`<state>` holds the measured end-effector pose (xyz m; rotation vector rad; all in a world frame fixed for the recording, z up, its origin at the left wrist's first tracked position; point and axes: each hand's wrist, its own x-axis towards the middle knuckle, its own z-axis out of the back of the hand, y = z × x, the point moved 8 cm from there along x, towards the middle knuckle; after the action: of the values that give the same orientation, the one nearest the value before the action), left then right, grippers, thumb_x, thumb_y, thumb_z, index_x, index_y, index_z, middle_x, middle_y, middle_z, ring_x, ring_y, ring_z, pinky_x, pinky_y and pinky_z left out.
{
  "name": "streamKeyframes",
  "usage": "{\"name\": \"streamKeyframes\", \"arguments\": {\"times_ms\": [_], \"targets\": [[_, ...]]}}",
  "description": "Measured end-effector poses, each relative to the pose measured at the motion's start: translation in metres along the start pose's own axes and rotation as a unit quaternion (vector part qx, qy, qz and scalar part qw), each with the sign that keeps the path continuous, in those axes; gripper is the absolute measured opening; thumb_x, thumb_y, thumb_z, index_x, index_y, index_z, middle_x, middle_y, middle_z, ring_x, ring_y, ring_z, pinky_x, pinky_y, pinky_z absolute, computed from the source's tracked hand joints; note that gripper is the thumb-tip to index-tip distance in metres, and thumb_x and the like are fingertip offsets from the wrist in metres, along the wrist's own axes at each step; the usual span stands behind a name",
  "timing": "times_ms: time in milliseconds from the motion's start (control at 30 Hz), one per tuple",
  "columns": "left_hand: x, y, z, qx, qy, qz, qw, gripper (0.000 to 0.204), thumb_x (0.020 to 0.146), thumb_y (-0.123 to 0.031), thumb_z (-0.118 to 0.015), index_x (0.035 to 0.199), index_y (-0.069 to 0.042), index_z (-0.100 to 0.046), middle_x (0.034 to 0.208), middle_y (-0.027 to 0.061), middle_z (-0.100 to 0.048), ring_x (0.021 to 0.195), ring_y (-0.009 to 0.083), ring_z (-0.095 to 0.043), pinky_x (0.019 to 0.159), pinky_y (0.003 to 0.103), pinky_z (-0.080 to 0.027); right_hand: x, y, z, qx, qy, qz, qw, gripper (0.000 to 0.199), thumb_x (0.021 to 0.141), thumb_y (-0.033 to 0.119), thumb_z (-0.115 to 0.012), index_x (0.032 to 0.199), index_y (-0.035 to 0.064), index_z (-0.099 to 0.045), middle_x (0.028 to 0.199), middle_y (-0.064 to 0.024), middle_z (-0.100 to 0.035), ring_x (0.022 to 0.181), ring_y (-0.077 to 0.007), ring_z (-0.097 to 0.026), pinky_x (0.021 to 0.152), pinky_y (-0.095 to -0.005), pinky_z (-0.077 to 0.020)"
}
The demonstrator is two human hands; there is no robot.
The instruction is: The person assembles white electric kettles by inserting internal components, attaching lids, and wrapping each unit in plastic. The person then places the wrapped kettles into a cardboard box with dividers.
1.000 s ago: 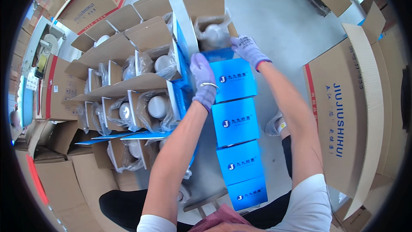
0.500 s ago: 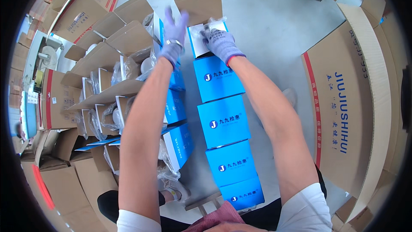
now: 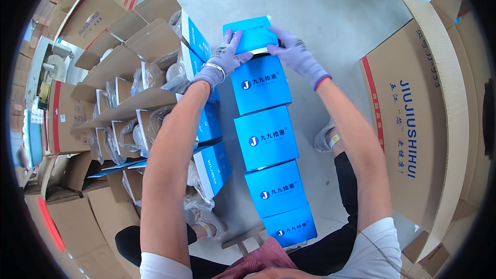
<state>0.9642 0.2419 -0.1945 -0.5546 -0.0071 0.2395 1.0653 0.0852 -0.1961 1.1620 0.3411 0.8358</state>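
At the far end of a row, a small blue carton (image 3: 250,33) has its lid folded over, with a thin pale gap along the near edge. My left hand (image 3: 226,57), in a lilac work glove, grips the lid's left side, thumb at its near edge. On the opposite side my right hand (image 3: 295,54), gloved alike, holds the lid's right side with its fingers around the corner. Directly nearer to me stands a closed blue carton (image 3: 262,85). What lies inside the far carton is hidden under the lid.
More closed blue cartons (image 3: 267,138) run toward me. On the left, open blue cartons (image 3: 214,168) with raised brown flaps (image 3: 155,41) hold plastic-wrapped items. Large brown cardboard boxes (image 3: 408,119) stand at right and far left. My feet and a low stool (image 3: 243,240) are close by.
The far carton's raised brown flap has swung down toward me, covering the clear plastic inside and showing its blue face. My left hand has come down onto it; my right hand has shifted right.
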Motion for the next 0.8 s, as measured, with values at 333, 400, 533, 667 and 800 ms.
{"name": "streamKeyframes", "arguments": {"times_ms": [333,400,533,667,800], "targets": [[-0.02,0.003,-0.036,0.097,0.003,0.108,0.989,0.092,0.093,-0.064,-0.043,0.157,-0.007,-0.01,0.164,0.0186,-0.008,0.138,0.0462,-0.035,0.113,0.059,-0.025,-0.013,0.041,-0.037,-0.599,0.125,0.069,0.788,0.031,0.096,0.021,-0.05,0.125,0.0212,-0.061,0.135,-0.0084,-0.055,0.124,-0.0269,-0.053,0.102,-0.048,-0.0401],[-0.029,0.001,-0.033,0.113,0.009,0.14,0.984,0.089,0.094,-0.06,-0.044,0.158,-0.008,-0.011,0.164,0.0166,-0.007,0.138,0.0441,-0.036,0.113,0.059,-0.025,-0.018,0.039,-0.052,-0.595,0.13,0.073,0.79,0.034,0.097,0.02,-0.046,0.129,0.019,-0.058,0.145,-0.0096,-0.049,0.132,-0.0273,-0.048,0.107,-0.0494,-0.0361],[-0.096,-0.071,-0.018,0.155,-0.12,-0.007,0.981,0.061,0.091,-0.042,-0.058,0.139,-0.004,-0.05,0.145,0.0197,-0.048,0.125,0.0428,-0.049,0.105,0.053,-0.036,-0.025,0.015,-0.052,-0.53,0.125,-0.005,0.839,0.044,0.096,0.023,-0.046,0.139,0.0149,-0.051,0.15,-0.0114,-0.043,0.138,-0.0299,-0.041,0.11,-0.0522,-0.0311],[-0.285,-0.146,-0.002,-0.151,-0.042,-0.192,0.969,0.041,0.089,-0.025,-0.066,0.124,-0.006,-0.06,0.127,0.0186,-0.059,0.118,0.0349,-0.055,0.102,0.047,-0.041,-0.079,0.096,-0.091,-0.444,0.147,-0.023,0.884,0.061,0.091,0.036,-0.058,0.143,0.0067,-0.043,0.149,-0.0176,-0.04,0.141,-0.0359,-0.035,0.115,-0.0491,-0.0272],[-0.48,-0.109,-0.062,-0.19,0.155,-0.166,0.955,0.039,0.096,-0.028,-0.057,0.127,-0.004,-0.059,0.128,0.0159,-0.06,0.121,0.0338,-0.054,0.103,0.045,-0.042,-0.251,0.17,-0.202,-0.133,0.148,0.127,0.972,0.094,0.083,0.046,-0.071,0.15,-0.0042,-0.028,0.151,-0.0255,-0.036,0.143,-0.0422,-0.029,0.117,-0.047,-0.0251]]}}
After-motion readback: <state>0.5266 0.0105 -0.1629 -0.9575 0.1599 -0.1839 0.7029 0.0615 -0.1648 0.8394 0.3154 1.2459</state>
